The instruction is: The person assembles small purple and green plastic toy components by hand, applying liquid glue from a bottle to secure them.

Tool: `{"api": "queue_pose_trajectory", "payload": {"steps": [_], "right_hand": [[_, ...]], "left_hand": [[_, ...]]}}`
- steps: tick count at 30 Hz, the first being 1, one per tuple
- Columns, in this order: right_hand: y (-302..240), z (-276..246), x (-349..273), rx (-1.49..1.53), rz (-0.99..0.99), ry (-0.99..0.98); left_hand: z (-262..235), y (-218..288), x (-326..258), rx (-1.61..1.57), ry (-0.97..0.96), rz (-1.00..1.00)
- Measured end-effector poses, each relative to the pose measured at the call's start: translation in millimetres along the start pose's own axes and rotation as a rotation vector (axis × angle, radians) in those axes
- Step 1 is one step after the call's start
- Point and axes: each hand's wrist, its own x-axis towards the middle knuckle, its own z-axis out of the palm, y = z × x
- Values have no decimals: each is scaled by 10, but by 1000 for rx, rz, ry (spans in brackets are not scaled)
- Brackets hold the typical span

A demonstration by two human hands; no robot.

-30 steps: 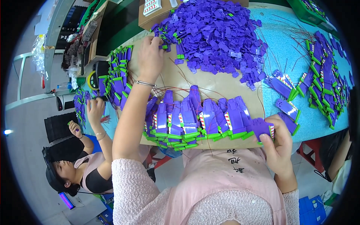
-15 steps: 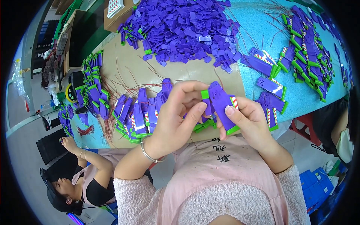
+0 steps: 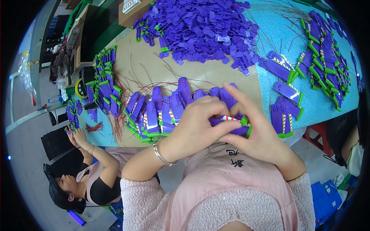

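Observation:
In front of my apron, both hands grip one flat purple plastic piece [image 3: 239, 131] with a green end and a red-and-white striped strip. My left hand [image 3: 200, 124] is closed on its left part, fingers curled over the top. Thumb and fingers of my right hand [image 3: 256, 134] pinch its green end, with the index finger raised. Much of the piece is hidden by my fingers. Just beyond my hands lies a row of similar purple pieces [image 3: 152, 115] with green ends and thin red wires.
A big heap of loose purple parts [image 3: 200, 32] covers the far middle of the table. More green-ended pieces [image 3: 323, 57] lie at right on a blue surface [image 3: 269, 15], others [image 3: 104, 84] at left. A co-worker [image 3: 96, 173] sits at left. A red stool [image 3: 318, 136] stands at right.
My hands have come together, and the purple piece has turned from upright to nearly sideways between them. My view has shifted slightly, and the co-worker's hands have moved.

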Motion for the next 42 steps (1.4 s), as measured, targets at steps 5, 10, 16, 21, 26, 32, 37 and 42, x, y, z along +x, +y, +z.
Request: {"api": "queue_pose_trajectory", "payload": {"steps": [5, 10, 16, 21, 26, 32, 37, 42], "right_hand": [[-9, 28, -8, 182, 126, -45], [124, -92, -22, -146, -108, -13], [8, -57, -32, -120, 4, -13], [81, -89, -94, -76, 43, -59], [-11, -17, -22, 257, 339, -32], [63, 53, -92, -19, 72, 106], [78, 60, -125, -181, -71, 169], [95, 29, -144, -242, -105, 203]], "left_hand": [[-55, -83, -33, -762, 141, -87], [-792, -471, 140, -324, 474, -131], [-993, -1337, 419, 654, 599, -19], [-893, -975, 338, 419, 588, -15], [-386, -66, 10, 250, 396, 157], [-39, 112, -16, 348, 271, 445], [74, 113, -25, 303, 309, 346], [146, 116, 43, 223, 333, 302]]}}
